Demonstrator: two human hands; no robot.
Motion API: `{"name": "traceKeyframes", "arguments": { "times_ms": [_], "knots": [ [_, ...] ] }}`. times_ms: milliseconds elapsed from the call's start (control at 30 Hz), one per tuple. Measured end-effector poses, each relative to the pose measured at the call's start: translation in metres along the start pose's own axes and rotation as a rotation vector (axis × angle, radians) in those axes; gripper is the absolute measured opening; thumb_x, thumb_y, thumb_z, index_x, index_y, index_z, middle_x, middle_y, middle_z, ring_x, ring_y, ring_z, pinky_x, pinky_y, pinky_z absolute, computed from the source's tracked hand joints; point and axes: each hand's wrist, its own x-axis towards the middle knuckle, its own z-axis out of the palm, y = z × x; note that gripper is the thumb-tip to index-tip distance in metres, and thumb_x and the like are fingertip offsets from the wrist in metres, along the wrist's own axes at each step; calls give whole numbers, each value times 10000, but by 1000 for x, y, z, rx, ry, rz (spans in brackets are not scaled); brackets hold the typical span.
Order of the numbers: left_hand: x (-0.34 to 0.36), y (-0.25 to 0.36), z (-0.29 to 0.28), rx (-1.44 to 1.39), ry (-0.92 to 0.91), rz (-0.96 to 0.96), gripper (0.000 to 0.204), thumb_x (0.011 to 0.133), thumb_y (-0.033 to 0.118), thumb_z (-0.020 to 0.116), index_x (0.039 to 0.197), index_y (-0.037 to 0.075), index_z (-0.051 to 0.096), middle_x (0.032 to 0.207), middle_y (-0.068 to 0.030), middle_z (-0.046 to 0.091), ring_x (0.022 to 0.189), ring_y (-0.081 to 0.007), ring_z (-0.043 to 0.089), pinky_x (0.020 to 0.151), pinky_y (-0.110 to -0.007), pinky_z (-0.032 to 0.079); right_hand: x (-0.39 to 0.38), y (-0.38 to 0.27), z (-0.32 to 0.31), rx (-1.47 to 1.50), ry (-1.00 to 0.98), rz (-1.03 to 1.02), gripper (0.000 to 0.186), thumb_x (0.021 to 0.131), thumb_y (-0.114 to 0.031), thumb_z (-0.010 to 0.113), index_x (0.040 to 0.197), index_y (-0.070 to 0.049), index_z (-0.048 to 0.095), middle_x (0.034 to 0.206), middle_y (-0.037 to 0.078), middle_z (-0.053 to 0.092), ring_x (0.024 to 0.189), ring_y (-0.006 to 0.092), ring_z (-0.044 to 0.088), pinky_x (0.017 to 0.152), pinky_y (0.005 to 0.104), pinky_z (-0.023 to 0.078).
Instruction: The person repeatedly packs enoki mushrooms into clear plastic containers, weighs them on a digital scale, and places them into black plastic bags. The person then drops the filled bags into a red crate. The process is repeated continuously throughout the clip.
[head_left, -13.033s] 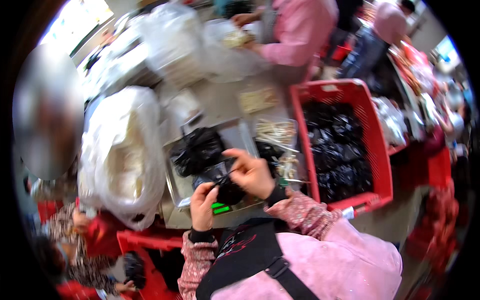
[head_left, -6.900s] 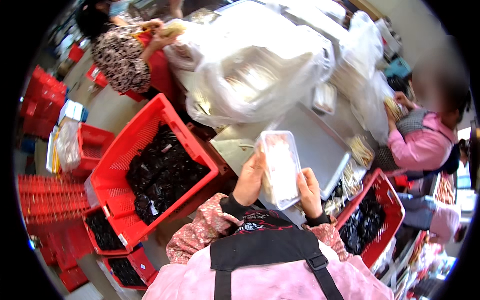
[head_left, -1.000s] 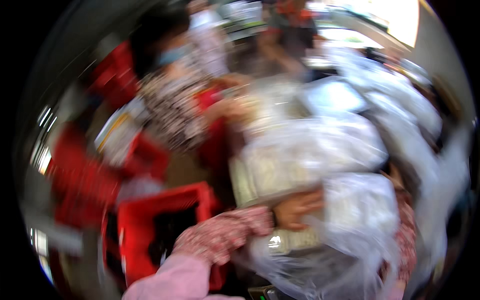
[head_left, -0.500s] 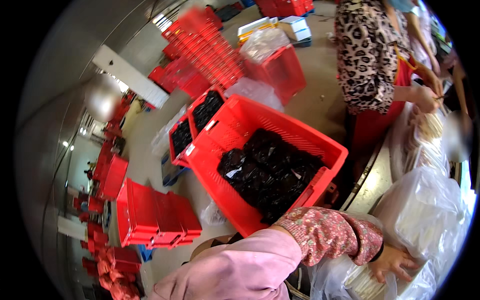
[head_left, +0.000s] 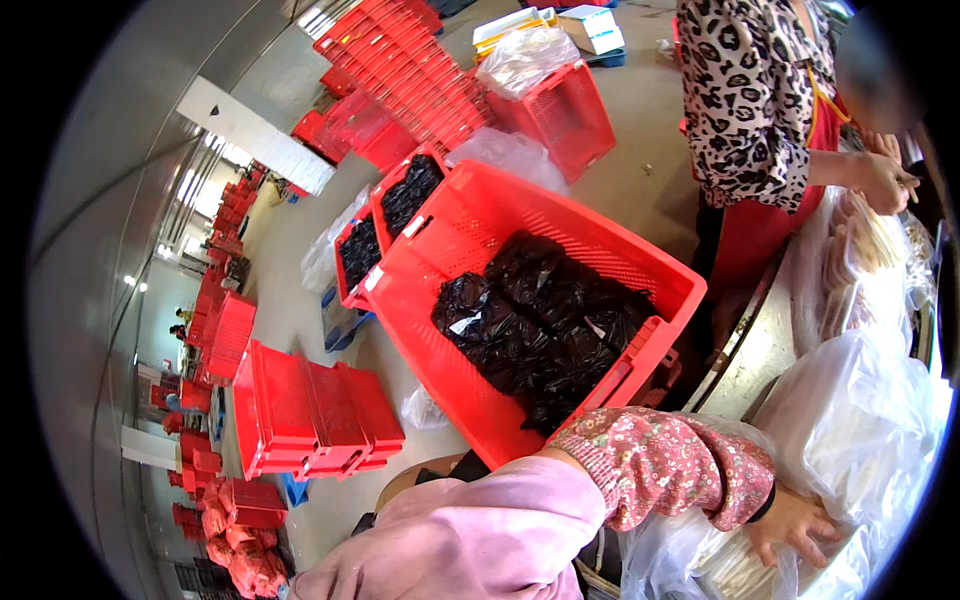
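My left hand (head_left: 795, 530) rests with spread fingers on a clear plastic bag (head_left: 730, 570) of pale, slender items, at the lower right. Its cuff is dark, under a floral sleeve (head_left: 660, 465). A second bulging bag (head_left: 830, 410) lies just beyond it on a metal table (head_left: 740, 370). My right hand is out of view. Beside my left arm stands a red crate (head_left: 430, 390) holding crumpled black bags (head_left: 540, 330), some with white labels.
A co-worker (head_left: 745, 110) in a leopard-print top works at the table, hands (head_left: 880, 185) over pale bundles (head_left: 855, 260). Red crates stand stacked behind (head_left: 400, 80) and at left (head_left: 300, 410). Two smaller crates of black bags (head_left: 410, 195) sit beyond the big one.
Earlier my hands worked on a black bag, then held a clear tray. The view has swung left. My left hand lies on the bag as half a second ago; my right is out of view.
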Motion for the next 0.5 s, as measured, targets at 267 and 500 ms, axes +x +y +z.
{"name": "traceKeyframes", "arguments": {
  "times_ms": [267, 500],
  "knots": [
    [0, 6, -6, -94, -30, -77, 866, 607, 266, 767, 1393, 191, 413, 1450, -285, 252, 1289, -460, 323, 1060, -491, 282, -24, 19, 10, 81, 18, 30, 459, 848, -180, 612, 1252, 15, 516, 1224, 169, 552, 1155, 282, 513, 1006, 387, 401],
    [1, 12, -15, -115, -67, -131, 914, 617, 196, 772, 1430, 211, 355, 1490, -219, 224, 1317, -394, 315, 1052, -454, 293, -63, 38, -3, 147, 47, 81, 422, 856, -149, 602, 1239, 12, 530, 1208, 159, 563, 1139, 273, 524, 999, 382, 409]
  ]
}}
